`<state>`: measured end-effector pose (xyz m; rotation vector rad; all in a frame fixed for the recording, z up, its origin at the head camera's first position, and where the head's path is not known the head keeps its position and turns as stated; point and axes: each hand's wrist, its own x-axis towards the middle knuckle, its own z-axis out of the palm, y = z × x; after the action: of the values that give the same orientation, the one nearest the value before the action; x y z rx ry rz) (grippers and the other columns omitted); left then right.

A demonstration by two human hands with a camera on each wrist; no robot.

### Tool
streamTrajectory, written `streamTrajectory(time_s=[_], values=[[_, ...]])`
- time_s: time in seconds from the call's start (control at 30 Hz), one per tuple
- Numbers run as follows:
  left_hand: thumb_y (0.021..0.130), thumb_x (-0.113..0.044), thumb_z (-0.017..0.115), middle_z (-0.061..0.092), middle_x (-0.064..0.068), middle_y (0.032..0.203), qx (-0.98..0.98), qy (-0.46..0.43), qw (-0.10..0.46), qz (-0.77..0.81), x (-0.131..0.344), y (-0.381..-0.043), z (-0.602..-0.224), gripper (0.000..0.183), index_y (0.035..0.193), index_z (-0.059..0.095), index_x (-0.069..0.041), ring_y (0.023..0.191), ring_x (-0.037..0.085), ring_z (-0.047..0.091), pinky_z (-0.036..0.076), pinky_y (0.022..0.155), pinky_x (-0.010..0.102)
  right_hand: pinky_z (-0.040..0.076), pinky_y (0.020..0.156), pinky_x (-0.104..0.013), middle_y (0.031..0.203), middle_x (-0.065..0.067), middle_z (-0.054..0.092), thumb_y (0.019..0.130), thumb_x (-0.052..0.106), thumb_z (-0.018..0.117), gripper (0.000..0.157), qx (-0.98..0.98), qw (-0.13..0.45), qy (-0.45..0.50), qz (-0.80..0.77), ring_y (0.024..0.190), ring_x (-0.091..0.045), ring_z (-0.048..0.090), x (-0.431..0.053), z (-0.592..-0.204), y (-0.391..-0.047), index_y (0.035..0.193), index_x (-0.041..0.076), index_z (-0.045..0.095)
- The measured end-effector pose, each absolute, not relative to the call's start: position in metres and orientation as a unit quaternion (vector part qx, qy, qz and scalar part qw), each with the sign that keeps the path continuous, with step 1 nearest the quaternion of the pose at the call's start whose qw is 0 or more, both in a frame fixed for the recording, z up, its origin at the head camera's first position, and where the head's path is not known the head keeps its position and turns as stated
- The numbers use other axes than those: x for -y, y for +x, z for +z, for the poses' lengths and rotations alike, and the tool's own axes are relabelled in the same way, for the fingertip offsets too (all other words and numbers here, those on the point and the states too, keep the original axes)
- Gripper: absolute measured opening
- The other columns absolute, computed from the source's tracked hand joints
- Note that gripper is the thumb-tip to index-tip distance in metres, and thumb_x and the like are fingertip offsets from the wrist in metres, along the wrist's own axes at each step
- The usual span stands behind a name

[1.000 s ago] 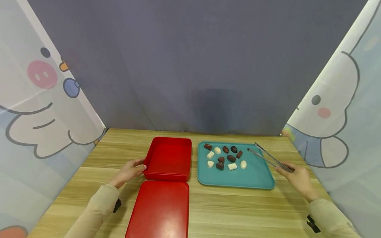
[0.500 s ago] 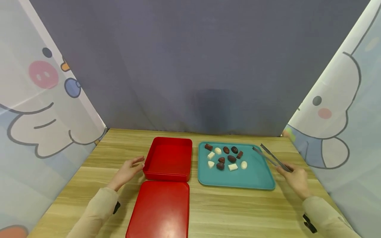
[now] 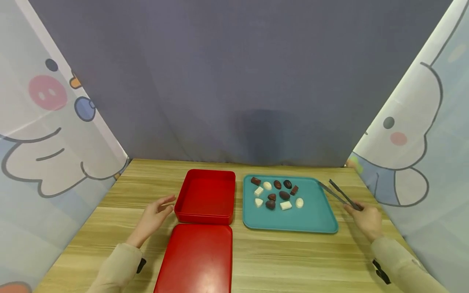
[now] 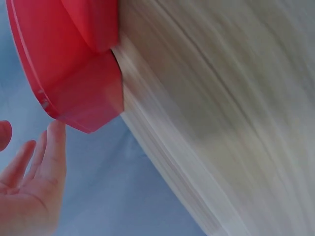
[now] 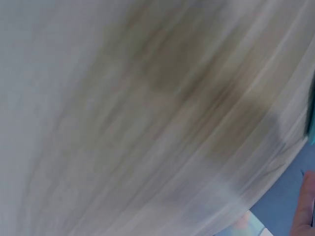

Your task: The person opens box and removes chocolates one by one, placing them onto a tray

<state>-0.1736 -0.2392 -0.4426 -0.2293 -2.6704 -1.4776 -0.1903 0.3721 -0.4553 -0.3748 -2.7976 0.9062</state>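
My right hand [image 3: 366, 219] grips metal tongs [image 3: 342, 197] by their rear end, off the right side of the teal tray [image 3: 311, 219]; the tips are spread with nothing between them. On that tray lie several dark and white chocolates, among them a white oval one [image 3: 299, 202] and a dark oval one [image 3: 284, 195]. My left hand [image 3: 154, 215] is beside the left wall of the red box [image 3: 207, 195], fingers loosely extended. In the left wrist view the fingers [image 4: 55, 147] reach close to the box's rim [image 4: 47, 105]; whether they touch it I cannot tell.
A red lid [image 3: 198, 256] lies flat in front of the box. Box, lid and tray rest on a wooden table [image 3: 282, 260]. A grey curtain [image 3: 234, 81] stands behind the table, with printed cloth [image 3: 421, 134] at the sides.
My left hand has come away from the red box's edge, a little to the left. The tongs have shifted right, off the tray's middle toward its right edge.
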Motion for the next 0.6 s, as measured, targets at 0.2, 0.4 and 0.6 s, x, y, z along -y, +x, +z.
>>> streamTrajectory(time_s=[0.2, 0.4, 0.6], values=[[0.093, -0.008, 0.052, 0.051, 0.023, 0.129, 0.868, -0.082, 0.053, -0.487, 0.231, -0.167, -0.440, 0.039, 0.130, 0.047, 0.006, 0.112, 0.036, 0.055, 0.050, 0.087, 0.039, 0.041, 0.087, -0.059, 0.121, -0.035, 0.047, 0.091, 0.043, 0.052, 0.063, 0.937, 0.075, -0.152, 0.306, 0.110, -0.054, 0.044, -0.380, -0.457, -0.195, 0.122, -0.012, 0.050], [0.092, -0.007, 0.053, 0.055, 0.021, 0.126, 0.875, -0.072, 0.069, -0.474, 0.225, -0.164, -0.441, 0.037, 0.127, 0.052, 0.004, 0.108, 0.034, 0.058, 0.051, 0.083, 0.029, 0.041, 0.085, -0.058, 0.118, -0.034, 0.052, 0.090, 0.040, 0.053, 0.060, 0.937, 0.080, -0.160, 0.300, 0.107, -0.053, 0.046, -0.386, -0.458, -0.197, 0.119, -0.012, 0.052], [0.093, -0.008, 0.052, 0.057, 0.019, 0.124, 0.875, -0.067, 0.072, -0.474, 0.223, -0.157, -0.439, 0.035, 0.126, 0.053, 0.003, 0.109, 0.033, 0.058, 0.046, 0.082, 0.017, 0.038, 0.086, -0.061, 0.116, -0.035, 0.052, 0.090, 0.037, 0.055, 0.058, 0.941, 0.082, -0.162, 0.285, 0.105, -0.055, 0.045, -0.389, -0.461, -0.201, 0.116, -0.014, 0.053]])
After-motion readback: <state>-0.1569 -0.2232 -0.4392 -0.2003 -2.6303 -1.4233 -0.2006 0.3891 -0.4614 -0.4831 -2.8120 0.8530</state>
